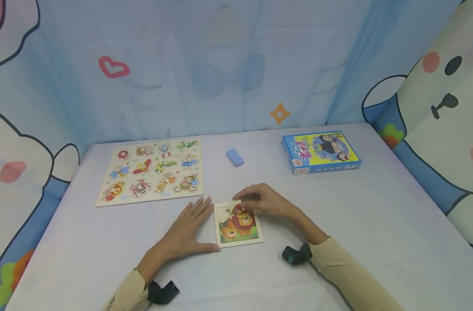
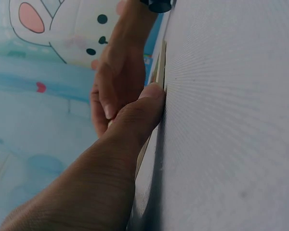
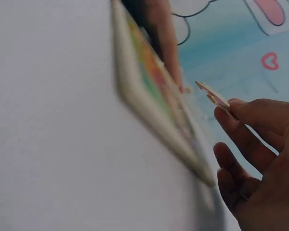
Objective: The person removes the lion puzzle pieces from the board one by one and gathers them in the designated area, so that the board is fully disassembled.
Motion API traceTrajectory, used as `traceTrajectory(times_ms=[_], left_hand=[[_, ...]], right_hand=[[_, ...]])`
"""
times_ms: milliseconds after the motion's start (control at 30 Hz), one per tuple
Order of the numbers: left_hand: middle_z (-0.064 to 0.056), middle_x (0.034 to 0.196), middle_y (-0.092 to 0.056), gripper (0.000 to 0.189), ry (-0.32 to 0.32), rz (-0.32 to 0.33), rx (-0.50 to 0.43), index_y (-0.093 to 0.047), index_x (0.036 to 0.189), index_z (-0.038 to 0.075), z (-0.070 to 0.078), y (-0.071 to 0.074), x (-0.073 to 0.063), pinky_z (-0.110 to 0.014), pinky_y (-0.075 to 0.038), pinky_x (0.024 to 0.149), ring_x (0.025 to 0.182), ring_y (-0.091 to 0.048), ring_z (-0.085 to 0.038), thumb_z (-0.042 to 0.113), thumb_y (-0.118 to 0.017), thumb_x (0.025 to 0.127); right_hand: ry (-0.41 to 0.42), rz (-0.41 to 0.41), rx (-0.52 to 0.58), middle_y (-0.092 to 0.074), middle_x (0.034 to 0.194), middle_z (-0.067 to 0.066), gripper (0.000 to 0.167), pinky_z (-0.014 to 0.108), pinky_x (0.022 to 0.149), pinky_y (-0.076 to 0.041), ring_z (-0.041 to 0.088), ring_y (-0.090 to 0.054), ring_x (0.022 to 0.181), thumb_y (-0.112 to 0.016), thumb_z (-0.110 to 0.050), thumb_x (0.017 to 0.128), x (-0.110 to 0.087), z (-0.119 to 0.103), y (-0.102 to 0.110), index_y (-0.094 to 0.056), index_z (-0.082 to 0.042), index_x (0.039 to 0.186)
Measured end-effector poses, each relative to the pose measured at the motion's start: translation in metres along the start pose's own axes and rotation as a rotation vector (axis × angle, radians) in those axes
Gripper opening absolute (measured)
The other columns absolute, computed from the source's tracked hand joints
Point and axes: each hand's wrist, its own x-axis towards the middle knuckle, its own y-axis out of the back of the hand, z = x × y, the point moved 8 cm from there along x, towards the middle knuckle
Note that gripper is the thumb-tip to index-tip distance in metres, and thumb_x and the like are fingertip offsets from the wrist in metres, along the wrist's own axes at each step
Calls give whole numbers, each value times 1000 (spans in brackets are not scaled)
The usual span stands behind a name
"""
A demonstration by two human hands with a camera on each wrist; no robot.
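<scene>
A small wooden jigsaw puzzle board (image 1: 242, 243) with a lion picture lies between the two hands in the head view. The left hand (image 1: 186, 233) spreads along its left side, fingers straight, with the thumb at the lower left corner. Over the upper right part of the board is the right hand (image 1: 265, 201). In the right wrist view, its thumb and index finger pinch a thin puzzle piece (image 3: 214, 96), held above the board and tilted. The board's upper left area shows a pale section beside the lion pieces.
A large wooden insect puzzle (image 1: 150, 170) lies at the back left. Behind the lion board is a blue block (image 1: 235, 157). A blue and yellow box (image 1: 321, 152) rests at the back right. A printed curtain (image 1: 220, 108) borders the table's far side.
</scene>
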Motion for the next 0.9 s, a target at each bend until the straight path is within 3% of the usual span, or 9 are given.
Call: traceTrajectory(times_ms=[233, 400, 633, 900], left_hand=[[0, 160, -14, 109, -5, 1, 12, -25, 153, 13, 1, -3, 1, -42, -6, 122, 148, -6, -20, 74, -63, 71], [3, 160, -13, 110, 13, -8, -10, -23, 153, 15, 2, -2, 1, -40, -4, 121, 148, -4, -17, 74, -64, 70], [-1, 160, -19, 109, -23, 20, -16, -26, 153, 13, 7, 2, 3, -47, -5, 121, 148, -7, -22, 71, -67, 70], [3, 158, -22, 103, -27, 15, -20, -28, 152, 18, 7, 0, 4, -46, -4, 121, 148, -7, -22, 69, -66, 72]], right_hand=[[-71, 154, 124, -66, 120, 10, 28, 29, 86, -55, 18, -64, 103, -64, -17, 92, -21, 2, 52, -67, -6, 118], [-183, 237, 90, -65, 116, 11, 31, 24, 84, -56, 16, -67, 93, -64, -24, 93, -52, 22, 86, -65, -7, 119], [-300, 222, -5, -65, 115, 12, 29, 26, 76, -56, 18, -65, 92, -61, -23, 95, -89, 54, 107, -65, -6, 118], [-361, 200, -117, -71, 92, 5, 24, 25, 65, -52, 22, -57, 81, -61, -20, 94, -99, 67, 112, -68, -6, 112]])
